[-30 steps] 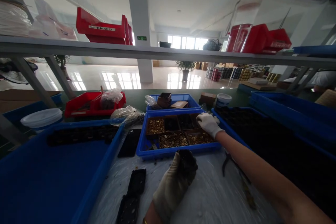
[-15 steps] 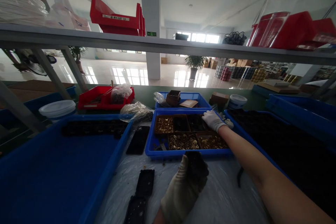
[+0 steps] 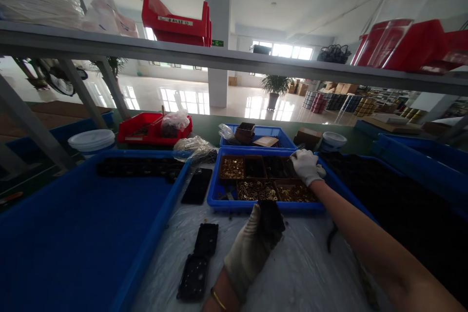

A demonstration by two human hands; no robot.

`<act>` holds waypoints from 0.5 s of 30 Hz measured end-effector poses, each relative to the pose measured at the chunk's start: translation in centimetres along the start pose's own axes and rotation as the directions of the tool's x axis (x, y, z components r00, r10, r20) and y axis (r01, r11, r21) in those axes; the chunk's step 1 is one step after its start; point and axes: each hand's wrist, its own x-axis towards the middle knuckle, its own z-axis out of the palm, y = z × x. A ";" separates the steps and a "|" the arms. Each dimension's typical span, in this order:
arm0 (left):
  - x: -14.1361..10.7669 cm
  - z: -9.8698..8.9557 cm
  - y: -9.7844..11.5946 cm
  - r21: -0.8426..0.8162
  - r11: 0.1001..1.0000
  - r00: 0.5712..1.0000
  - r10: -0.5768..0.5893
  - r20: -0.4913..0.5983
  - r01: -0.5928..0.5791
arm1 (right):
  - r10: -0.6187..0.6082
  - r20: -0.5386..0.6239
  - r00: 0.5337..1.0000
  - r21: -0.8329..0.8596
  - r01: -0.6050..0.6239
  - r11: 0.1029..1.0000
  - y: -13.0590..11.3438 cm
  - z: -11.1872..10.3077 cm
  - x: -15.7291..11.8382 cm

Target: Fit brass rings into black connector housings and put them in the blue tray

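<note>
Black and blocky, a moulded part [image 3: 272, 218] is gripped in the gloved left hand [image 3: 248, 251], just in front of a blue parts tray [image 3: 226, 203]. That tray sits at 12 o'clock from the part and holds small brown boxes [image 3: 265, 168] with gold-coloured washers [image 3: 258, 191] and dark pieces. At 10 o'clock lies a flat black slab [image 3: 196, 186]; at 8 to 9 o'clock two black plates [image 3: 193, 277] rest end to end on the plastic-covered worktop [image 3: 303, 258]. Farther off, a large blue bin [image 3: 73, 234] fills 9 o'clock, a crumpled clear bag [image 3: 195, 147] lies at 11, and a tray of dark parts [image 3: 387, 190] spreads at 2 to 3. The right forearm crosses the parts tray's right end, hiding some of it, and partly covers a dark curved handle [image 3: 331, 239].

Since half a second ago, the gold bangle [image 3: 218, 298] on the left wrist has come into view, and the right hand's fingers look more bunched.

The part lies between the left thumb and fingers, with the gloved right hand [image 3: 306, 165] well apart at 1 o'clock, over the tray's far right corner, fingers bent; whether they pinch anything cannot be told.
</note>
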 end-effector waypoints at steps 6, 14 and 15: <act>-0.9 1.2 0.1 0.049 0.998 0.999 0.043 0.014 -0.044 | -0.075 -0.044 0.996 0.394 0.087 0.915 -2.2 -4.9 -9.3; -1.3 1.3 0.0 0.121 0.988 0.992 0.085 0.090 -0.095 | -0.192 -0.181 0.965 0.694 0.263 0.670 -5.4 -9.0 -19.1; -1.3 1.3 0.0 0.136 0.985 0.992 0.089 0.094 -0.102 | -0.195 -0.185 0.963 0.685 0.269 0.677 -5.5 -9.0 -19.5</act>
